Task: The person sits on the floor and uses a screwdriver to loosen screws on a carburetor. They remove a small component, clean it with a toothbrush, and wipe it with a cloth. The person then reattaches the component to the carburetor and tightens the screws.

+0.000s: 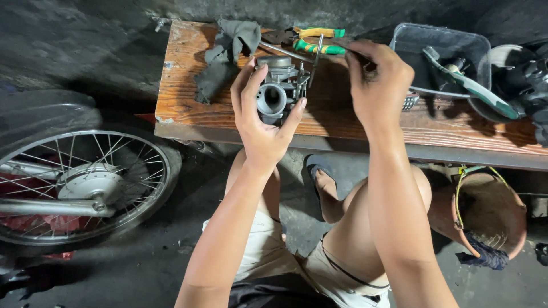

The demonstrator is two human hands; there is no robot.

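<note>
The left hand [260, 122] grips a grey cast-metal carburettor [278, 90] over the worn wooden table [342, 114]. At its three o'clock, the right hand [379, 85] pinches what looks like a thin metal screwdriver [315, 57]; the tool should stay square to the carburettor and the body braced.

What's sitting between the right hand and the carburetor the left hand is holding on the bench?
Only the thin metal tool that the right hand grips; it reaches down to the carburetor held in the left hand. Nothing else visible stands between them.
</note>
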